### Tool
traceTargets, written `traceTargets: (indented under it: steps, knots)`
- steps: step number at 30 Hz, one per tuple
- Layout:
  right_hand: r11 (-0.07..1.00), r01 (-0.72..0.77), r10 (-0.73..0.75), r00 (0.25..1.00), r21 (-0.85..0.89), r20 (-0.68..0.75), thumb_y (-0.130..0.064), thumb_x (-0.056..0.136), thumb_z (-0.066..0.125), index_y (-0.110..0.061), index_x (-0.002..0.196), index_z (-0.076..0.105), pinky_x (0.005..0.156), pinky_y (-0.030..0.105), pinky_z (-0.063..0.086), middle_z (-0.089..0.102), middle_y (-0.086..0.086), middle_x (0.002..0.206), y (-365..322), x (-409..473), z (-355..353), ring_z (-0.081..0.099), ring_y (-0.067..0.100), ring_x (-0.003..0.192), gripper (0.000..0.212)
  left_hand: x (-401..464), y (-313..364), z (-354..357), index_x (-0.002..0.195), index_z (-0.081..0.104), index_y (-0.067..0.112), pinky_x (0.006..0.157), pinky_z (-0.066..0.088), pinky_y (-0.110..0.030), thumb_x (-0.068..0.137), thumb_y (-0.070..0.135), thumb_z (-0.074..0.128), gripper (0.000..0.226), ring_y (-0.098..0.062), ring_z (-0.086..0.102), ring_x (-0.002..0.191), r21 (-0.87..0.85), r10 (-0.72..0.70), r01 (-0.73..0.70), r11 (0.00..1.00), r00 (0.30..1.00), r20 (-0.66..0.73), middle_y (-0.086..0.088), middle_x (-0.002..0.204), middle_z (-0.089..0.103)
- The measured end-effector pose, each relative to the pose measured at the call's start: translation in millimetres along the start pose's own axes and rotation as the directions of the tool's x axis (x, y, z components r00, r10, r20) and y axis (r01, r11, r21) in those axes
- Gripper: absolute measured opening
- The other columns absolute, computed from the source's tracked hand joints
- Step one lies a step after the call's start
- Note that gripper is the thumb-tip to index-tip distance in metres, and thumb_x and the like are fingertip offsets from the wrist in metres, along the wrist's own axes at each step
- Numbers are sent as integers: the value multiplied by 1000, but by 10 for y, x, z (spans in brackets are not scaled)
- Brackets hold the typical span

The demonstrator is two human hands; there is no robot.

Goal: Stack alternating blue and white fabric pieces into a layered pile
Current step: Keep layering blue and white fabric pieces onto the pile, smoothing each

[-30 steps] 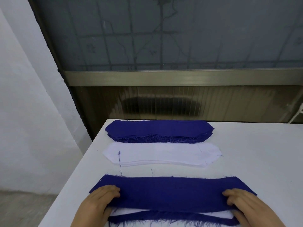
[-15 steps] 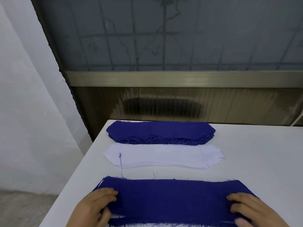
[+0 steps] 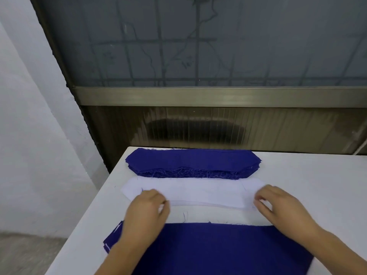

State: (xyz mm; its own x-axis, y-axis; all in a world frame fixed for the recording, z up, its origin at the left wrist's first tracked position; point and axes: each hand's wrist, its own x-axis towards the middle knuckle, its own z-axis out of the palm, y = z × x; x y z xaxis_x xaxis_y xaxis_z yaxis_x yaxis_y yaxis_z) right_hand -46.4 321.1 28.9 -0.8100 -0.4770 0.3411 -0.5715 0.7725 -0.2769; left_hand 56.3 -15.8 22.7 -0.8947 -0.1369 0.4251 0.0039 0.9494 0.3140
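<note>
Both hands have left the layered pile (image 3: 208, 249) at the table's (image 3: 317, 185) near edge. Head view: left hand (image 3: 147, 209) and right hand (image 3: 278, 205) reach the white stack's (image 3: 198, 192) ends, fingers curled, grip unclear; it runs left-right, blue stack (image 3: 190, 161) behind.

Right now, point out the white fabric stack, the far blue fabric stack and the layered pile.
white fabric stack (image 3: 200, 192), head view, middle of top piece
blue fabric stack (image 3: 190, 160), head view, top surface
layered pile (image 3: 218, 247), head view, top blue piece

We reached both arms forward, left hand (image 3: 148, 209) and right hand (image 3: 278, 205) palms down (fingers blurred, loosely curled).
</note>
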Motion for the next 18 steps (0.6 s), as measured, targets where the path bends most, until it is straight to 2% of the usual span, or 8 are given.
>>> traceTargets:
  steps: [1, 2, 5, 9, 13, 15, 18]
  knots:
    - [1000, 13, -13, 1000, 28, 1, -21, 90, 63, -29, 86, 60, 68, 20, 46, 55, -19, 87, -44, 175, 62, 54, 3, 79, 9, 118, 140, 90, 78, 67, 21, 68, 50, -25, 85, 24, 64, 8, -7, 54, 73, -6, 49, -48, 999, 999, 24, 11, 80, 62]
    - [998, 18, -18, 1000, 52, -1, -24, 92, 59, -29, 93, 60, 73, 19, 45, 55, -18, 93, -79, 354, 128, 54, 4, 84, 5, 241, 269, 175, 88, 68, 22, 76, 48, -24, 89, 27, 59, 11, -7, 54, 81, -24, 73, -72, 997, 996, 43, 11, 88, 63]
    - [993, -38, 38, 999, 114, -5, -24, 95, 55, -26, 106, 59, 80, 16, 44, 55, -14, 105, -139, 835, 313, 51, 4, 93, 12, 530, 545, 445, 107, 65, 21, 87, 42, -22, 95, 31, 48, 24, -8, 51, 96, -95, 107, -102, 990, 993, 53, 9, 106, 62]
    - [979, -161, 162, 987, 128, 8, -26, 94, 57, -22, 116, 57, 90, 24, 46, 56, -7, 116, -64, 1211, 465, 50, 10, 105, 22, 782, 678, 706, 125, 57, 21, 102, 35, -25, 95, 30, 48, 32, -12, 49, 114, -88, 130, -125, 988, 990, 51, 6, 124, 56]
    - [974, -203, 197, 978, 101, 67, -29, 92, 61, -24, 101, 60, 88, 26, 42, 56, -7, 108, 22, 1316, 544, 49, 12, 100, 11, 1086, 689, 834, 138, 47, 20, 113, 24, -27, 96, 31, 50, 43, -12, 41, 129, -76, 133, -127, 989, 988, 79, 4, 140, 48]
    - [975, -199, 194, 979, 102, 61, -28, 92, 61, -26, 93, 60, 87, 26, 40, 56, -8, 103, 40, 1337, 564, 49, 12, 98, 3, 1219, 693, 897, 140, 43, 21, 112, 28, -29, 96, 34, 51, 47, -12, 40, 131, -106, 98, -85, 991, 986, 133, 5, 143, 46]
    - [974, -209, 203, 976, 85, 79, -29, 93, 59, -25, 93, 62, 89, 28, 42, 56, -8, 103, 71, 1386, 568, 49, 11, 97, 5, 1348, 691, 984, 139, 45, 24, 106, 37, -31, 95, 39, 52, 47, -13, 44, 127, -122, 68, -42, 992, 974, 217, 6, 140, 49]
